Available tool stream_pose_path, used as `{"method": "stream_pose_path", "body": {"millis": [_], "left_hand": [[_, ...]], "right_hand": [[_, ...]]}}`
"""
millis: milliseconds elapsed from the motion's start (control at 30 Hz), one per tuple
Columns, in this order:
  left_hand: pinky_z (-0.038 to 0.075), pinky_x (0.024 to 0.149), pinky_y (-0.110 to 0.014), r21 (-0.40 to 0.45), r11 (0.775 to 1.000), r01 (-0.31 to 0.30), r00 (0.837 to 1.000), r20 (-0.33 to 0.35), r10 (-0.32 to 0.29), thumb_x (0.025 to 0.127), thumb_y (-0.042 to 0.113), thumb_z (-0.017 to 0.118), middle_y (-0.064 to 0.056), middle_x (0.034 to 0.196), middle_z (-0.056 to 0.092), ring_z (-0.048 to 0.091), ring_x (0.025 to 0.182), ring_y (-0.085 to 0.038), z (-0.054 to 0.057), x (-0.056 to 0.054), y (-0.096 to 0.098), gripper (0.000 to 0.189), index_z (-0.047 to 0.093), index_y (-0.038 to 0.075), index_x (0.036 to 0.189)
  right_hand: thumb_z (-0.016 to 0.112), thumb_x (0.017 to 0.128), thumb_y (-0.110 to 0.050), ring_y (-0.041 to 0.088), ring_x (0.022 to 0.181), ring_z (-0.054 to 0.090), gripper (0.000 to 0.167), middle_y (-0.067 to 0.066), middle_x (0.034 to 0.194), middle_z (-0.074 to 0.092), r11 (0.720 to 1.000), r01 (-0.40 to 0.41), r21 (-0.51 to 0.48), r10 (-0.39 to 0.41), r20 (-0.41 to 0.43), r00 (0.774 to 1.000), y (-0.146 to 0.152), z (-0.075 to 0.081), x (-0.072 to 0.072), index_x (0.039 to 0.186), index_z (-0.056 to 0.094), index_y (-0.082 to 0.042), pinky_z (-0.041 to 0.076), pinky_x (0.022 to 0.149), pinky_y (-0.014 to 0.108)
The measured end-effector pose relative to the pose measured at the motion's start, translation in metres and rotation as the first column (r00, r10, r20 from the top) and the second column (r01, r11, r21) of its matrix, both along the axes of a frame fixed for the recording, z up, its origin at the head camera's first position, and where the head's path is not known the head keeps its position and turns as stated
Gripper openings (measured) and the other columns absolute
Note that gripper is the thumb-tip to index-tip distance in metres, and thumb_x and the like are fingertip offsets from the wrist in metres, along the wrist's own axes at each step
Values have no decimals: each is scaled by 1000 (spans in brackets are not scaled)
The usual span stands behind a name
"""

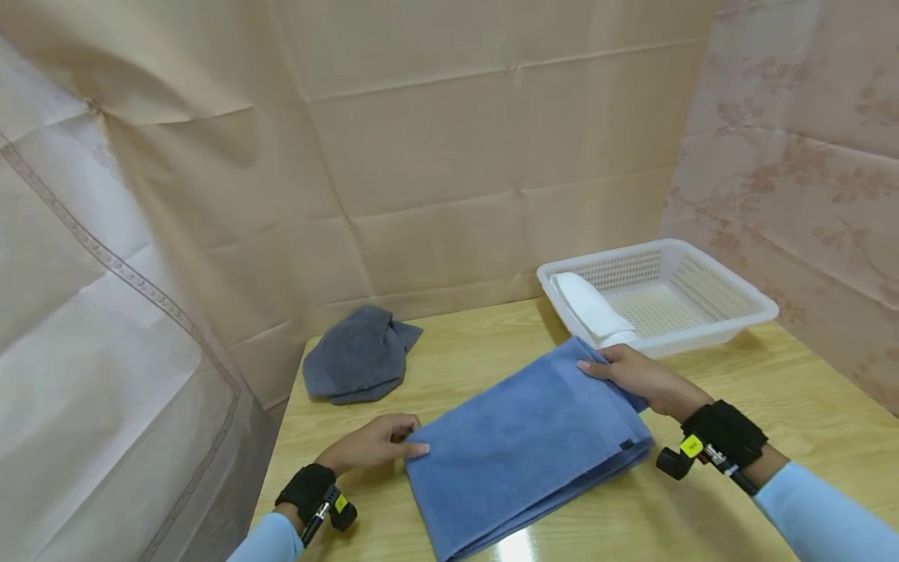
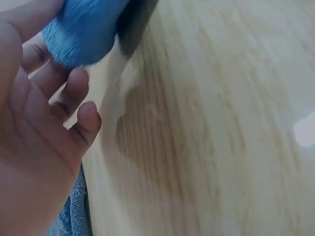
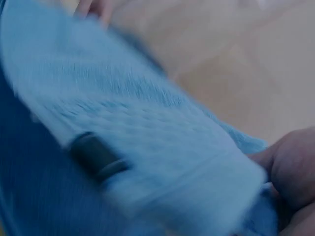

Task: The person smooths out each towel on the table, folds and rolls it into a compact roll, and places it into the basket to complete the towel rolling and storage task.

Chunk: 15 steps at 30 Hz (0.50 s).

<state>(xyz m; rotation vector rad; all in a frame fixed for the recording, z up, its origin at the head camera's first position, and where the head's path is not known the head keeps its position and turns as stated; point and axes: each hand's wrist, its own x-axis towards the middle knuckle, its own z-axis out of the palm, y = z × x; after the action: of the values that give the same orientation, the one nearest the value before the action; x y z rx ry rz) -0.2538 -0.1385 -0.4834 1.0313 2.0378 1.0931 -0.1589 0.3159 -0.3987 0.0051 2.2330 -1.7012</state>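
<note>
A blue towel (image 1: 527,445), folded into layers, spans both hands over the wooden table. My left hand (image 1: 375,445) pinches its left corner between thumb and fingers; in the left wrist view the towel's folded edge (image 2: 86,32) sits in that pinch, with the lower fingers loosely bent. My right hand (image 1: 642,378) grips the upper right corner, thumb on top and the other fingers hidden beneath the cloth. A small dark tag (image 1: 627,444) shows near the towel's right end, and again as a blurred dark tag (image 3: 97,156) in the right wrist view.
A crumpled grey towel (image 1: 358,355) lies at the back left of the table (image 1: 337,437). At the back right stands a white plastic basket (image 1: 730,324) with a rolled white towel (image 1: 590,304) along its left side. Curtains (image 1: 449,156) hang behind the table.
</note>
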Motion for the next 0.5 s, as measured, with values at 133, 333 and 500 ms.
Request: {"method": "stream_pose_path", "body": {"millis": [133,333,500], "left_hand": [[34,71,-30,-15,999,-38,997,-68,36,104,40,61,0,79,38,37,70,-13,-4,2,1,34,51,12,87],[35,67,-30,-28,997,-70,993,-95,67,103,39,63,0,82,42,40,71,-13,-7,3,2,28,53,13,99],[42,65,-26,-38,997,-66,983,-175,58,100,34,68,3,80,55,48,67,-9,-8,1,3,30,55,23,125]], "right_hand": [[55,108,-26,21,79,61,31,5,89,60,991,24,133,-19,-45,999,15,-35,-6,111,61,5,52,68,37],[63,104,-23,23,78,55,26,9,88,56,896,118,429,5,-274,962,17,-70,-13,96,63,1,45,64,38],[79,92,-20,31,78,60,35,19,93,64,676,315,666,91,-500,861,7,-79,-12,108,63,6,49,63,46]]}}
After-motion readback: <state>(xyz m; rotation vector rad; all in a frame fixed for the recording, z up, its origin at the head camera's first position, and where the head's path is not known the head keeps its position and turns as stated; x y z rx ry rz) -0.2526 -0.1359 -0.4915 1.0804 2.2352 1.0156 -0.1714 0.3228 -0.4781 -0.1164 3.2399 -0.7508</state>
